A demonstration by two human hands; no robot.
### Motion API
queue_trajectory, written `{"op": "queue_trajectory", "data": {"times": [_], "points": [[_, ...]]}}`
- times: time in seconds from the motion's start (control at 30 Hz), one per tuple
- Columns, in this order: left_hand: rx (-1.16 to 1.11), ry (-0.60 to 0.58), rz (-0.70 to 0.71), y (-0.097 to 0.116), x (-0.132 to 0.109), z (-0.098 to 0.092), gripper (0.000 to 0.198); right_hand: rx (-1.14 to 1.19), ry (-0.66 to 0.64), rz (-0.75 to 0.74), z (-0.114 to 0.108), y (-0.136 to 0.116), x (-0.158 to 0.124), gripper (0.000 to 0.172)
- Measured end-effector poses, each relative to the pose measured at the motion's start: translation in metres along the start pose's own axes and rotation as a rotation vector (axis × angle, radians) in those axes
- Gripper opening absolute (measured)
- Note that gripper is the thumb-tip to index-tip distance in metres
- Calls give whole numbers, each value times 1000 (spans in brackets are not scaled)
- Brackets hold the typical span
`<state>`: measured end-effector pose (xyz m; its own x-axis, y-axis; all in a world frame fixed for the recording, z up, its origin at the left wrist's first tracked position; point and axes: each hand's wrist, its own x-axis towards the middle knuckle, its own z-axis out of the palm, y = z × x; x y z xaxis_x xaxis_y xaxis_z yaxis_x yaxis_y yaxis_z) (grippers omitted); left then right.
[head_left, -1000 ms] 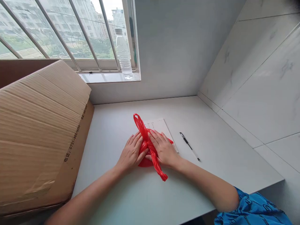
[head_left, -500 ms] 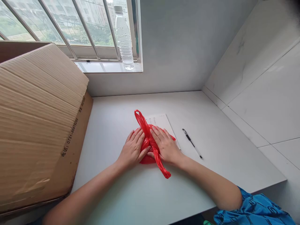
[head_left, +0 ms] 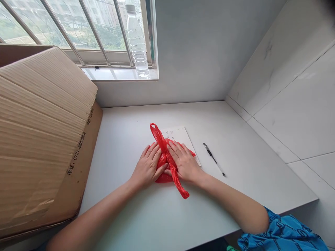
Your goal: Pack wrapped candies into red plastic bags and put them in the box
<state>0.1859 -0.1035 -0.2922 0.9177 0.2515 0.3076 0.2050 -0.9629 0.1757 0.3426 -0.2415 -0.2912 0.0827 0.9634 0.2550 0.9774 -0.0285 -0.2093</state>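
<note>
At the far left a large corrugated cardboard box (head_left: 44, 139) leans on its side against the white desk (head_left: 125, 216), its flaps towards the far wall and a printed phone number along its lower edge. What it holds is hidden. Beyond it, a clear plastic water bottle (head_left: 137, 45) stands upright on the window sill (head_left: 115, 74), capped and apparently empty, in front of the barred window.

Near the middle of the desk lies a red plastic bag (head_left: 164, 178), gathered up, with one twisted handle looping towards the far side and the other trailing towards the near side. Its contents, if any, cannot be seen. The left hand (head_left: 148, 167) lies palm down on the bag's left side, its fingers slightly apart and extended, not clamped. The right hand (head_left: 183, 162) lies the same way on the right side, its fingers across the twisted handle. The two thumbs are close together at the middle. Both forearms slant in from the near edge.

The bag overlaps a printed sheet of paper (head_left: 178, 135). Just right of that sheet lies a black-and-clear pen (head_left: 213, 159). At the near right corner shows a blue patterned sleeve (head_left: 282, 235).
</note>
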Motion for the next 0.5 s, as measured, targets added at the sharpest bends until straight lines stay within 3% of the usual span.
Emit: {"op": "queue_trajectory", "data": {"times": [0.5], "points": [[1, -11, 4, 0, -1, 2, 55, 2, 8, -1, 2, 0, -1, 81]]}}
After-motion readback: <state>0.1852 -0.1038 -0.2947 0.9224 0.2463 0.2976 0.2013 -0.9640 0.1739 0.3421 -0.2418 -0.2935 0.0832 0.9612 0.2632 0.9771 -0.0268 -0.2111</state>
